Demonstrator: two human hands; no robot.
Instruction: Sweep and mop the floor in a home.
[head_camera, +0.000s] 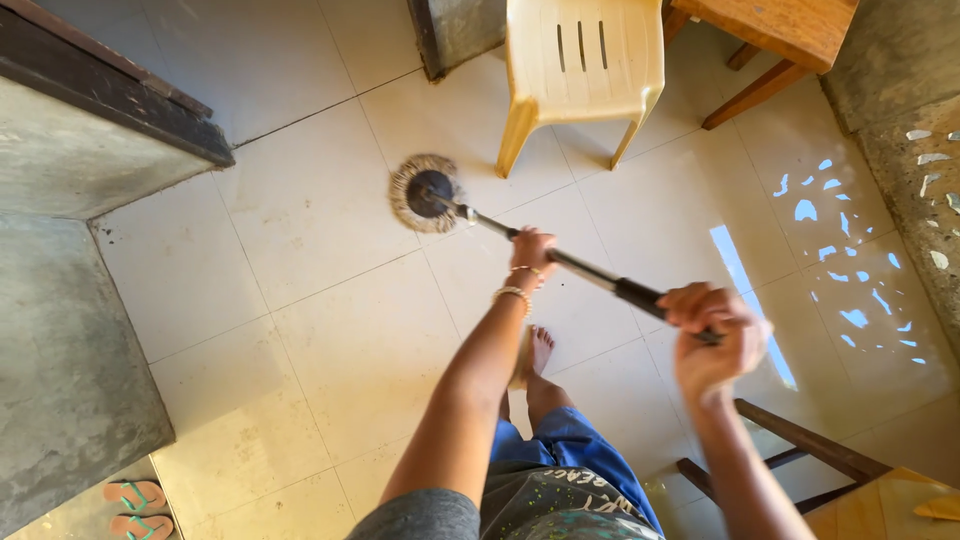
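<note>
Two hands on one long metal mop handle (560, 258), round string mop head (424, 192) flat on the pale tiled floor (320, 330).

Left hand (531, 252) clenched midway down the shaft, right hand (712, 335) gripping the black end grip. Best done with steady downward pressure and short overlapping strokes, steering clear of the legs of the cream plastic chair (583, 70) just beside the mop head, bare foot (536, 352) kept back from wet tile.
</note>
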